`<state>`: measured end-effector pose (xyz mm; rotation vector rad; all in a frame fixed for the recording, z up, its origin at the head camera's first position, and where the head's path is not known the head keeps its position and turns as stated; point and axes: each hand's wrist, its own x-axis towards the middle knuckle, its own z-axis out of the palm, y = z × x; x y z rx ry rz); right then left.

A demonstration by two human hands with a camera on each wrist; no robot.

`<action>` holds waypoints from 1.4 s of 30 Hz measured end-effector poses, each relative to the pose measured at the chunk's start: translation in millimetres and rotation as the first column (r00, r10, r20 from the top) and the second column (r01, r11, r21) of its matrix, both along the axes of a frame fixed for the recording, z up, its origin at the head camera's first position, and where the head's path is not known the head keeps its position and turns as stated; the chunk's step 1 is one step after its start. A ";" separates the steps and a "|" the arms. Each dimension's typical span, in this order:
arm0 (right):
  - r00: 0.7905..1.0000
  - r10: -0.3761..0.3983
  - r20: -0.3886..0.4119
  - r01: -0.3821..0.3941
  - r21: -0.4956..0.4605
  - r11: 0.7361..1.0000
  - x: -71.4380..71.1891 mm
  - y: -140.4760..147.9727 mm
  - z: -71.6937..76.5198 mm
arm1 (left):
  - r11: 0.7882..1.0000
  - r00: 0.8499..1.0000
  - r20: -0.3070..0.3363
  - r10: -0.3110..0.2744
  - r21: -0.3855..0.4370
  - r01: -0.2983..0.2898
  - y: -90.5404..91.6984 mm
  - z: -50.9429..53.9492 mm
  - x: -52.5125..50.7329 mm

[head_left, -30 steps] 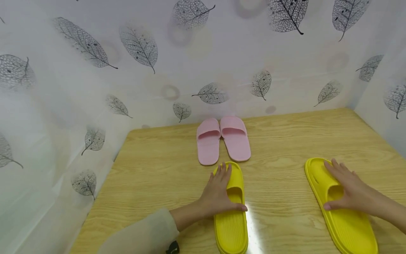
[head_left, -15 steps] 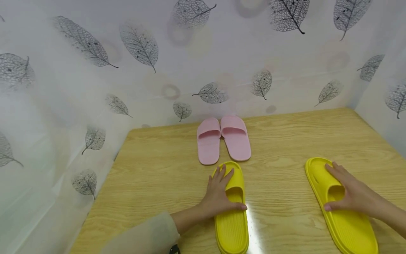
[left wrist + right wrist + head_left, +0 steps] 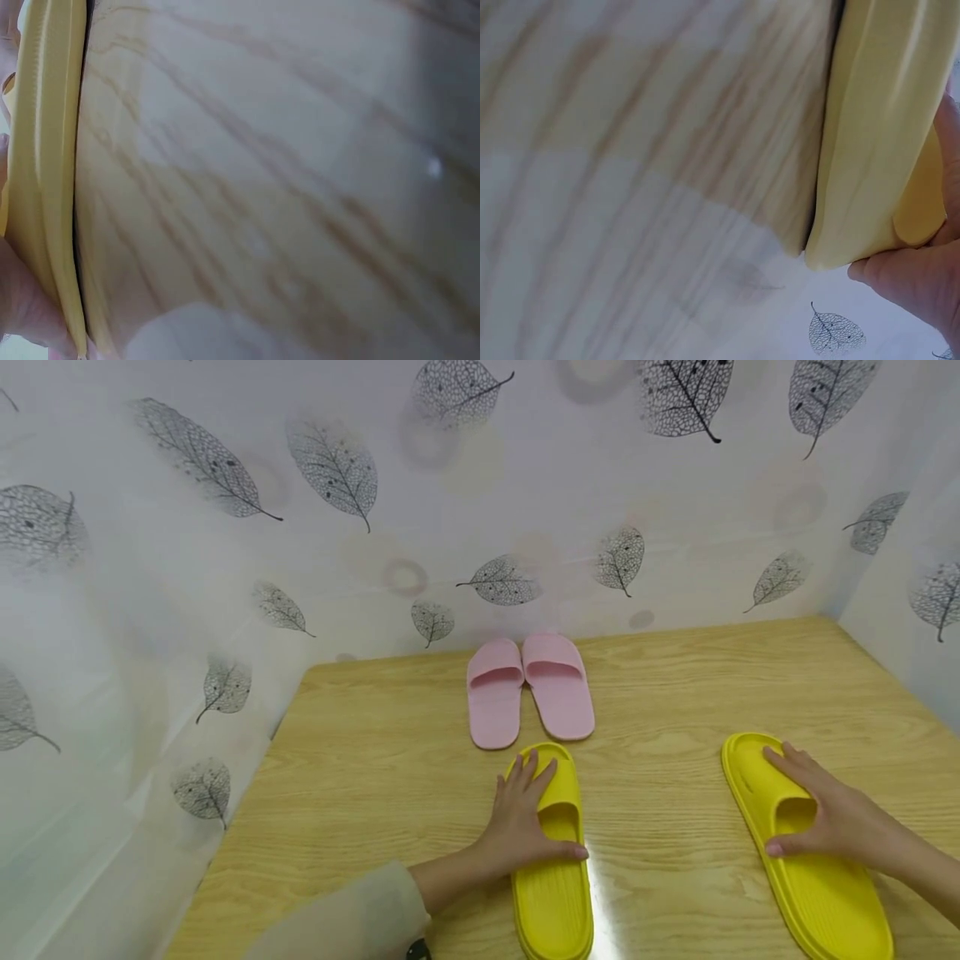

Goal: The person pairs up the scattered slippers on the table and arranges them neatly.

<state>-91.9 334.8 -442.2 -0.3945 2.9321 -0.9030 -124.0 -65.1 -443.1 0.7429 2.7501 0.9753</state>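
Observation:
The left hand [image 3: 517, 835] lies spread over a yellow slipper [image 3: 553, 902], fingers on its strap and thumb across to its right edge. Over a second yellow slipper [image 3: 832, 902], at the right, rests the right hand [image 3: 832, 818], its thumb at the left edge and its fingers on the strap. Both slippers lie sole down, toes away from the person. In the left wrist view the slipper's side [image 3: 45, 165] shows, with part of the hand [image 3: 30, 300] touching it. The right wrist view shows the other slipper [image 3: 870, 135] and the hand [image 3: 922, 277] at its end.
Two pink slippers [image 3: 495, 714] [image 3: 562, 702] lie side by side near the back edge of the wooden table [image 3: 360, 777], just beyond the left yellow slipper. A white leaf-patterned sheet [image 3: 525, 485] stands behind the table and at both sides.
The left hand and its yellow slipper have shifted slightly to the right, and its fingers are spread a little wider than a second ago. The right hand and its slipper look nearly unchanged.

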 end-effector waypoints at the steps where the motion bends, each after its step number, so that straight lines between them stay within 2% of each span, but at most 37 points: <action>1: 1.000 0.000 -0.002 0.000 0.002 1.000 0.2 0.4 -0.5 | 1.000 1.000 -0.002 0.000 -0.001 0.000 0.2 -0.7 0.2; 9: 1.000 0.017 -0.022 -0.018 -0.038 0.999 1.4 3.2 -4.5 | 1.000 1.000 -0.027 -0.001 0.009 0.001 2.5 -1.2 0.4; 20: 0.999 0.006 0.046 -0.003 -0.059 0.998 1.0 2.0 -1.6 | 1.000 0.999 -0.034 -0.005 -0.005 0.005 6.1 -0.2 1.2; 28: 0.999 0.041 0.029 -0.039 -0.066 0.997 -1.8 1.1 -0.6 | 1.000 0.999 -0.054 -0.007 -0.015 0.007 9.8 1.8 2.4; 34: 0.997 0.078 -0.018 -0.080 -0.104 0.991 -3.6 0.2 -3.5 | 1.000 0.999 -0.040 -0.001 -0.001 0.001 8.7 -0.6 2.7; 42: 0.999 0.055 0.002 -0.054 -0.101 0.993 -3.4 0.5 -2.3 | 1.000 0.999 -0.047 -0.016 -0.006 0.015 14.7 1.3 2.4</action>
